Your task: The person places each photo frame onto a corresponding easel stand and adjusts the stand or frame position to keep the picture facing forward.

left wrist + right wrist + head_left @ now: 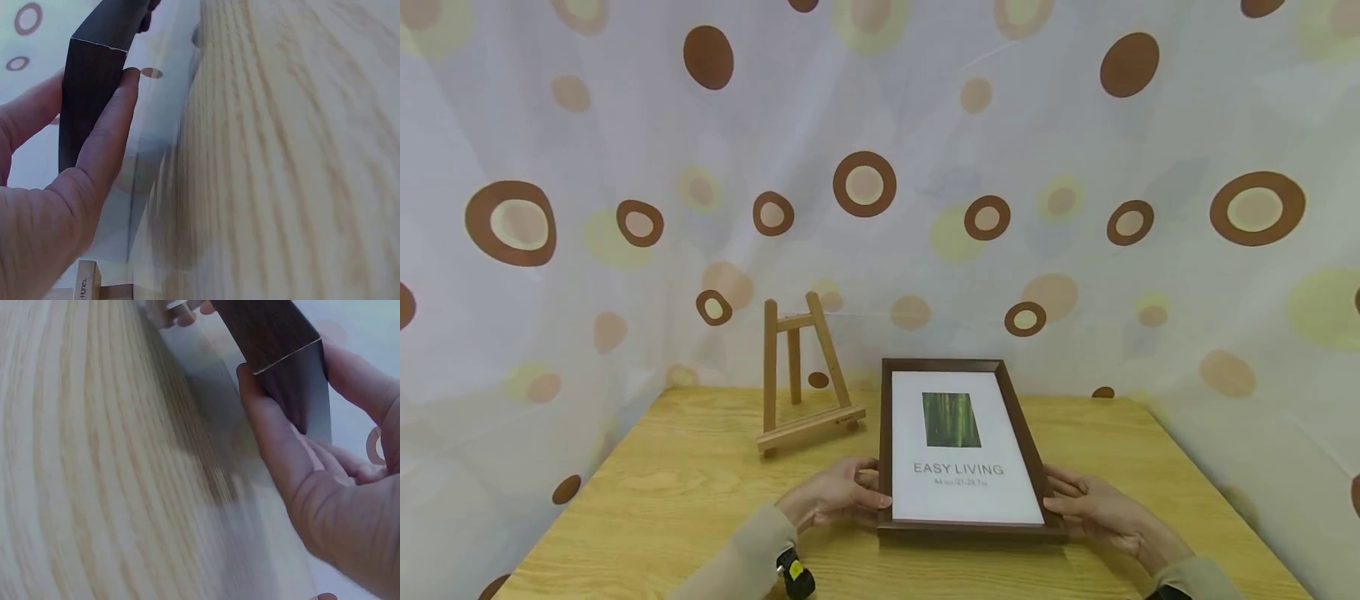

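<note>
A dark brown picture frame (pixel 967 527) with a white "EASY LIVING" insert and a small green picture is tilted, face up, between both hands. My left hand (pixel 838 493) grips its left side near the lower corner, with the thumb at the front edge. On the opposite side my right hand (pixel 1101 510) pinches the lower right edge between thumb and fingers. Both wrist views show the frame's lower corners raised off the wooden table (pixel 281 187). To the left of the frame stands a small wooden easel (pixel 811 429) with a front ledge.
A white curtain (pixel 917 117) with brown and yellow circles surrounds the table on the back and both sides. The easel stands near the table's back edge, close to the frame's left side. A dark watch (pixel 794 573) is on the left wrist.
</note>
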The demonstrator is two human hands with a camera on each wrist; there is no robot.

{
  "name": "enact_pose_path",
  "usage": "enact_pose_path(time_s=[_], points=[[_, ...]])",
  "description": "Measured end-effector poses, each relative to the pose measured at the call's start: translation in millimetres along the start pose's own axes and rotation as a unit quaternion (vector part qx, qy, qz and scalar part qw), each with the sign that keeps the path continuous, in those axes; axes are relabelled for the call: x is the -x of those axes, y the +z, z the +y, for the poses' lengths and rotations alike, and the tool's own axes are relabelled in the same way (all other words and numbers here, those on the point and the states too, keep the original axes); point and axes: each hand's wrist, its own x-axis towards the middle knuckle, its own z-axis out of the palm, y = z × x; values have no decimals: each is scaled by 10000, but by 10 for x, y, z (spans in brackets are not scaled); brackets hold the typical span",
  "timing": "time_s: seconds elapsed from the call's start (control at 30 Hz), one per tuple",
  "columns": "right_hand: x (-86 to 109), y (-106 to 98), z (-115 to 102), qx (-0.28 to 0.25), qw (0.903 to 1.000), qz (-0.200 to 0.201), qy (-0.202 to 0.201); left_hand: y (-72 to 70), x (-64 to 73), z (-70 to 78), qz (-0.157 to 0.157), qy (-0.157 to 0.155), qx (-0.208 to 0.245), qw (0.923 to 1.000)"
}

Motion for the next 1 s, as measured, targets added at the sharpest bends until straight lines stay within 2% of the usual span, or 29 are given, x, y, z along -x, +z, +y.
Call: enact_pose_path(time_s=[0.13, 0.2, 0.37, 0.53, 0.77, 1.0], points=[[-1, -10, 10, -453, 9975, -511, -204, -32, 27, -12, 9, 233, -62, 9997], [-16, -6, 11, -502, 9968, -585, -233, -54, 34, -8, 90, 329, -156, 9993], [-74, 41, 23, 40, 9989, -372, -288, -115, 51, 18, 386, 514, -561, 9964], [-125, 107, 68, 271, 9980, -428, -371, -167, 83, 9, 432, 665, -705, 9944], [-308, 227, 20, 1055, 9930, 179, -504, -301, 142, 24, 629, 835, -945, 9900], [-418, 300, -49, 916, 9945, 203, -467, -431, 210, 97, 479, 935, -965, 9898]])
